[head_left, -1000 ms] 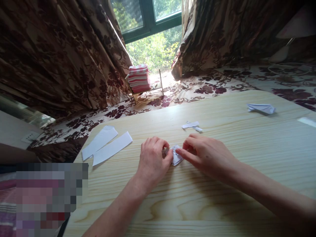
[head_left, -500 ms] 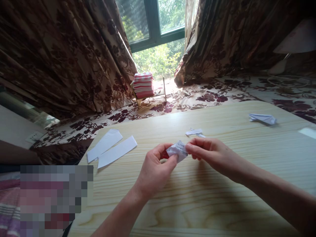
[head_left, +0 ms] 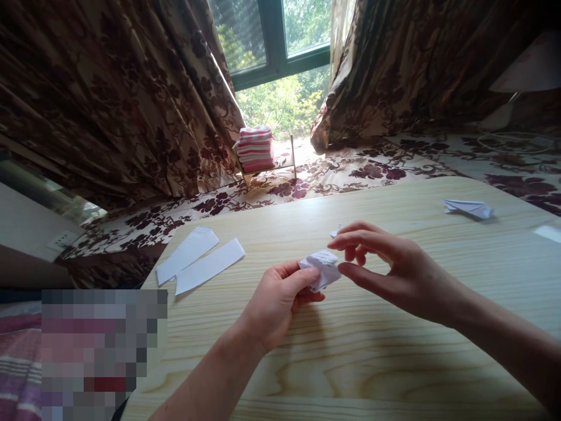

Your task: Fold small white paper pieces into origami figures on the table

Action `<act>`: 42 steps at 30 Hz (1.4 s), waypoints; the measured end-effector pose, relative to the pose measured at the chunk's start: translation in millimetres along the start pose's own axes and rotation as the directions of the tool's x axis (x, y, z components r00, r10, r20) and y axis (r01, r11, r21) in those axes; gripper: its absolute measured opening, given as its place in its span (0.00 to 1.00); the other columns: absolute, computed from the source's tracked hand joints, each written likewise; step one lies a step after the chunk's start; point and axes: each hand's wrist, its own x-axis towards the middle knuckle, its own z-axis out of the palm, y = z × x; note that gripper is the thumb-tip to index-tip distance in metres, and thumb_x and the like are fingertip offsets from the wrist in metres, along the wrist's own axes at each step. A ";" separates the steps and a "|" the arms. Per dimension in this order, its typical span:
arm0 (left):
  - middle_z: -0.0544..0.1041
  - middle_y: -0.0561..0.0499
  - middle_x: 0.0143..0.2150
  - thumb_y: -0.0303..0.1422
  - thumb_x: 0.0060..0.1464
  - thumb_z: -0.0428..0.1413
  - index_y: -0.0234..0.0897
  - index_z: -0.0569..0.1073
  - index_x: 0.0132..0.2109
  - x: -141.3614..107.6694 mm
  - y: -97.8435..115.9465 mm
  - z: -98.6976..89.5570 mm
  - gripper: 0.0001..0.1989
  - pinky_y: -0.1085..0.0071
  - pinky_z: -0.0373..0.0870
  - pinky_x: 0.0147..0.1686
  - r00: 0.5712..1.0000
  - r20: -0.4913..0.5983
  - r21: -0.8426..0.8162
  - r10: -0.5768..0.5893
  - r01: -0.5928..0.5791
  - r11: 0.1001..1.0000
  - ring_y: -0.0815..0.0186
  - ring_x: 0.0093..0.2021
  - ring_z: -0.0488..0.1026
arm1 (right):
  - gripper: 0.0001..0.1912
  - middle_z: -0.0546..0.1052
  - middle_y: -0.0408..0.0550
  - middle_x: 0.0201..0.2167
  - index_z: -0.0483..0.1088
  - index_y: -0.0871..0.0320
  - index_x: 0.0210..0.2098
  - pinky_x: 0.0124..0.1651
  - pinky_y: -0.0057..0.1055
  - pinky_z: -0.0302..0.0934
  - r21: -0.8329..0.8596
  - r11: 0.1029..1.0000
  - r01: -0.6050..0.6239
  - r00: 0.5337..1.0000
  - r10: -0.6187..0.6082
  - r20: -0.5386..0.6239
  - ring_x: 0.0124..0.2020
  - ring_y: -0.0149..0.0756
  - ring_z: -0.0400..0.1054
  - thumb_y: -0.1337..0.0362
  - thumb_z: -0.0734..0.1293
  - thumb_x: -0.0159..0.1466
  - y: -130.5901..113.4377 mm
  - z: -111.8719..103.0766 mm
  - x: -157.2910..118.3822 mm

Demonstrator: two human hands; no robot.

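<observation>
Pinched between the thumb and fingers of my left hand [head_left: 280, 298] is a small folded white paper [head_left: 321, 270], held above the wooden table. Faint writing or print marks its upper face. My right hand [head_left: 388, 263] is just right of the paper, thumb and fingers parted, with nothing between them. Its thumb tip is very near the paper's right edge; whether they touch is unclear. Behind the right fingers, a small paper scrap [head_left: 335, 233] lies mostly hidden on the table.
White paper strips [head_left: 210, 266] lie at the table's [head_left: 377, 362] left. A folded paper piece [head_left: 468, 208] rests at the back right, with another white sheet [head_left: 547, 233] near the right edge. Beyond the table, striped folded cloths [head_left: 256, 148] sit on a small rack.
My right hand has let go of the folded paper, and its fingers have spread. The paper has shifted slightly right and turned in my left hand. The right fingers now cover most of the scrap.
</observation>
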 end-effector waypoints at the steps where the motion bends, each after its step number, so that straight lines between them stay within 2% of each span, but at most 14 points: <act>1: 0.74 0.51 0.29 0.34 0.43 0.65 0.33 0.79 0.32 0.1 -0.1 0.2 0.09 0.74 0.68 0.34 1.000 0.005 0.010 0.004 -0.004 1.000 0.70 0.30 0.67 | 0.08 0.72 0.49 0.39 0.72 0.55 0.41 0.32 0.31 0.65 -0.031 0.999 0.043 0.999 -0.043 -0.005 0.30 0.32 0.67 0.65 0.66 0.61 0.2 0.6 0.3; 5: 0.75 0.50 0.31 0.34 0.44 0.64 0.33 0.80 0.34 -0.2 -0.4 1.2 0.09 0.74 0.67 0.35 1.000 0.025 0.054 0.017 -0.018 0.998 0.70 0.32 0.67 | 0.05 0.72 0.48 0.35 0.73 0.57 0.34 0.29 0.29 0.63 -0.058 0.995 0.085 0.996 -0.086 -0.025 0.28 0.30 0.67 0.67 0.64 0.63 1.6 2.2 2.6; 10: 0.74 0.51 0.31 0.33 0.42 0.64 0.33 0.79 0.33 -1.1 -1.1 2.4 0.09 0.75 0.66 0.34 0.999 0.040 0.087 0.022 -0.026 0.996 0.71 0.31 0.65 | 0.06 0.72 0.48 0.34 0.74 0.56 0.33 0.31 0.28 0.63 0.061 0.997 -0.039 0.997 0.043 -0.064 0.35 0.34 0.68 0.63 0.65 0.63 3.5 1.9 3.3; 14: 0.72 0.51 0.29 0.38 0.45 0.63 0.33 0.79 0.32 -0.2 -2.0 3.3 0.11 0.75 0.65 0.32 0.998 0.023 0.098 0.052 -0.055 0.994 0.71 0.31 0.65 | 0.08 0.73 0.48 0.35 0.75 0.56 0.33 0.31 0.28 0.64 0.165 0.981 -0.099 0.992 0.111 -0.065 0.36 0.36 0.69 0.60 0.66 0.62 6.0 3.5 3.0; 16: 0.71 0.52 0.27 0.40 0.46 0.62 0.33 0.78 0.30 0.5 -2.6 3.1 0.13 0.75 0.64 0.30 0.997 -0.014 0.107 0.078 -0.076 0.991 0.71 0.29 0.64 | 0.08 0.73 0.49 0.35 0.75 0.56 0.33 0.32 0.29 0.64 0.181 0.977 -0.113 0.990 0.125 -0.058 0.37 0.37 0.69 0.59 0.67 0.62 6.8 4.3 3.1; 20: 0.70 0.52 0.25 0.39 0.46 0.61 0.32 0.77 0.27 1.4 -4.0 1.7 0.12 0.74 0.63 0.29 0.991 -0.075 0.149 0.112 -0.100 0.984 0.71 0.27 0.63 | 0.09 0.73 0.48 0.34 0.74 0.56 0.32 0.33 0.28 0.66 0.195 0.969 -0.152 0.983 0.170 -0.076 0.36 0.36 0.69 0.57 0.66 0.62 5.6 5.3 3.3; 23: 0.70 0.52 0.24 0.37 0.48 0.59 0.32 0.76 0.26 1.4 -5.2 0.6 0.12 0.73 0.63 0.31 0.984 -0.092 0.203 0.155 -0.134 0.970 0.71 0.27 0.63 | 0.11 0.74 0.47 0.34 0.72 0.57 0.36 0.32 0.29 0.67 0.166 0.959 -0.230 0.968 0.243 -0.060 0.33 0.35 0.70 0.55 0.66 0.61 2.1 7.4 2.2; 26: 0.72 0.51 0.25 0.36 0.50 0.58 0.32 0.78 0.30 0.7 -5.7 1.2 0.10 0.72 0.64 0.34 0.976 -0.068 0.237 0.207 -0.185 0.954 0.70 0.29 0.65 | 0.18 0.76 0.49 0.35 0.68 0.58 0.44 0.31 0.32 0.67 0.111 0.956 -0.272 0.962 0.274 -0.003 0.34 0.38 0.71 0.55 0.69 0.58 -0.8 12.1 0.2; 30: 0.77 0.51 0.30 0.30 0.49 0.60 0.33 0.79 0.40 -0.9 -5.0 5.4 0.10 0.73 0.64 0.35 0.969 0.011 0.232 0.246 -0.242 0.942 0.70 0.32 0.67 | 0.11 0.75 0.49 0.36 0.70 0.58 0.42 0.30 0.31 0.67 0.067 0.973 -0.220 0.975 0.222 -0.019 0.33 0.35 0.70 0.62 0.66 0.60 -0.7 18.1 0.0; 33: 0.78 0.51 0.33 0.27 0.46 0.61 0.34 0.75 0.49 -1.9 -5.0 8.7 0.20 0.73 0.66 0.37 0.973 0.007 0.183 0.230 -0.227 0.957 0.69 0.34 0.70 | 0.06 0.72 0.48 0.38 0.72 0.57 0.37 0.29 0.29 0.66 0.059 0.990 -0.129 0.989 0.133 -0.061 0.33 0.33 0.69 0.66 0.65 0.61 -0.3 18.8 1.7; 35: 0.77 0.53 0.32 0.26 0.44 0.62 0.35 0.70 0.56 -2.0 -5.8 9.9 0.28 0.72 0.66 0.37 0.975 -0.019 0.157 0.221 -0.216 0.964 0.69 0.33 0.71 | 0.04 0.70 0.48 0.38 0.72 0.57 0.33 0.30 0.28 0.65 0.057 0.992 -0.116 0.988 0.121 -0.100 0.35 0.33 0.68 0.67 0.65 0.60 -0.3 17.7 2.8; 37: 0.76 0.55 0.30 0.26 0.44 0.61 0.37 0.68 0.58 -1.4 -7.4 10.0 0.31 0.72 0.66 0.36 0.972 -0.031 0.161 0.233 -0.226 0.961 0.70 0.31 0.71 | 0.03 0.71 0.47 0.37 0.71 0.57 0.31 0.31 0.27 0.65 0.105 0.981 -0.164 0.972 0.179 -0.151 0.36 0.33 0.68 0.67 0.65 0.60 0.0 16.2 3.5; 39: 0.75 0.55 0.28 0.26 0.45 0.61 0.36 0.70 0.55 -0.4 -9.7 9.4 0.27 0.72 0.67 0.36 0.968 -0.024 0.193 0.250 -0.241 0.951 0.71 0.31 0.70 | 0.03 0.71 0.46 0.33 0.70 0.58 0.32 0.29 0.26 0.64 0.199 0.951 -0.235 0.946 0.271 -0.176 0.34 0.32 0.67 0.65 0.66 0.60 0.7 15.0 3.8; 42: 0.73 0.55 0.25 0.26 0.46 0.60 0.35 0.75 0.49 0.6 -13.8 8.5 0.20 0.73 0.67 0.34 0.964 -0.012 0.245 0.266 -0.255 0.935 0.70 0.30 0.70 | 0.06 0.71 0.42 0.26 0.69 0.58 0.32 0.26 0.24 0.62 0.300 0.901 -0.313 0.918 0.368 -0.149 0.26 0.29 0.65 0.61 0.66 0.60 1.3 15.1 4.2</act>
